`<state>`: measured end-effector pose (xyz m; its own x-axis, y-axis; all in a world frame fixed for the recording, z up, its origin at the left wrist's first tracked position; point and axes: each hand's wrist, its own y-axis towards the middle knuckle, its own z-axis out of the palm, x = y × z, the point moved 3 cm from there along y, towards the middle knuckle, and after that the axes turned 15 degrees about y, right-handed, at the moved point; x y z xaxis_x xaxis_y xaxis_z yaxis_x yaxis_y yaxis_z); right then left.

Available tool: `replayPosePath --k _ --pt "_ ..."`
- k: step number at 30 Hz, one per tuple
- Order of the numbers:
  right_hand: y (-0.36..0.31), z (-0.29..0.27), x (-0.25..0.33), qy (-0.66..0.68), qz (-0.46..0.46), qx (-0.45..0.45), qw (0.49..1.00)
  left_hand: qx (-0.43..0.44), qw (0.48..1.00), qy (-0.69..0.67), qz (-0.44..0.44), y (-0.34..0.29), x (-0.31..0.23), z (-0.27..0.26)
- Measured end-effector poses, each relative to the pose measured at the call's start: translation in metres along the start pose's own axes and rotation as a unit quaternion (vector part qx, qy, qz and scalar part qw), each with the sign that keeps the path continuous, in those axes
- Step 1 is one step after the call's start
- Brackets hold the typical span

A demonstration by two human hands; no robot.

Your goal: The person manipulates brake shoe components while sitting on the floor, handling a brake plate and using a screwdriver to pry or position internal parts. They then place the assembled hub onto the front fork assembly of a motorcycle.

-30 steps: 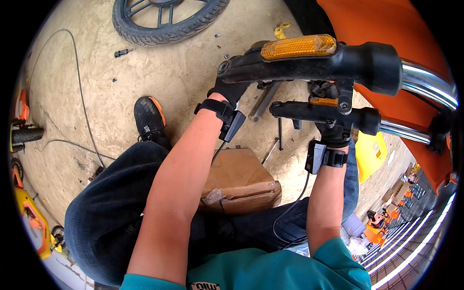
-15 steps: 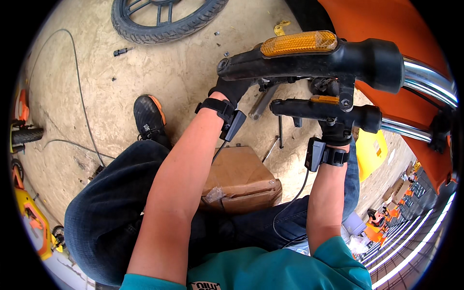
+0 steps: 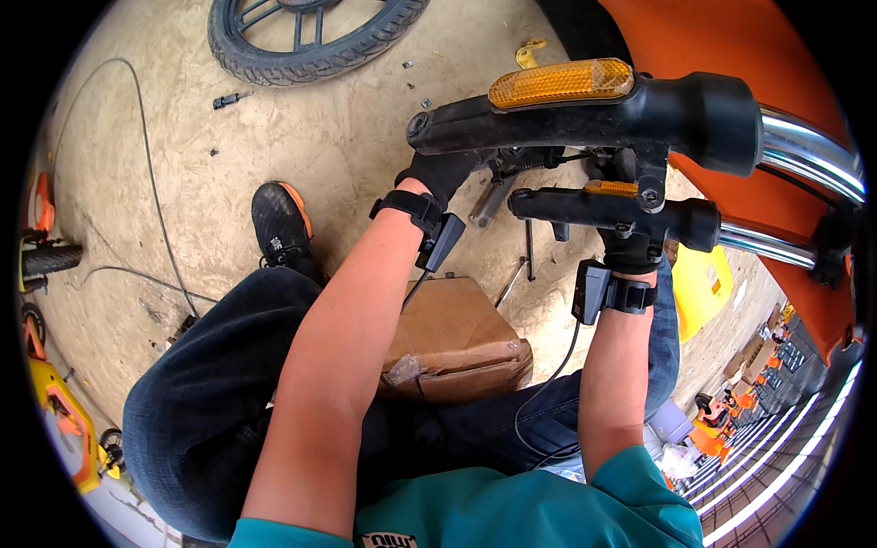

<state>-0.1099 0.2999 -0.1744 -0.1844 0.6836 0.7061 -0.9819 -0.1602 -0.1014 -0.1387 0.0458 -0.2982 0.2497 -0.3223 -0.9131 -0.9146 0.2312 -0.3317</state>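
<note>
Two black front fork legs with chrome tubes reach in from the right. The larger fork leg [image 3: 566, 123] carries an amber reflector [image 3: 562, 84]; the smaller fork leg [image 3: 614, 208] lies nearer to me. My left hand [image 3: 445, 172], in a black glove, is at the free end of the larger leg and partly behind it; its fingers are hidden. Close by, a dark part with a spring and cable [image 3: 530, 161] shows between the legs. My right hand [image 3: 628, 252], also gloved, is under the smaller leg, which covers its fingers. What either hand holds cannot be made out.
A spoked wheel with a tyre [image 3: 315, 68] lies at the far left. A brown cardboard box [image 3: 452, 342] sits between my legs. Slim metal tools [image 3: 530, 251] and a black-handled tool [image 3: 228, 100] lie on the floor. An orange body panel [image 3: 731, 46] rises at the right.
Both hands have shifted very slightly to the left. The fork legs have barely moved, and both hands remain at them.
</note>
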Motion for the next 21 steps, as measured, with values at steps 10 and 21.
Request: replayPosePath --k 10,21 --pt "0.003 -0.002 -0.001 0.047 0.004 0.016 0.999 0.007 1.000 -0.020 -0.015 -0.004 -0.009 -0.004" --pt "-0.007 -0.014 -0.002 0.007 0.014 -0.097 0.995 0.010 0.996 -0.031 -0.084 -0.020 -0.036 -0.017"
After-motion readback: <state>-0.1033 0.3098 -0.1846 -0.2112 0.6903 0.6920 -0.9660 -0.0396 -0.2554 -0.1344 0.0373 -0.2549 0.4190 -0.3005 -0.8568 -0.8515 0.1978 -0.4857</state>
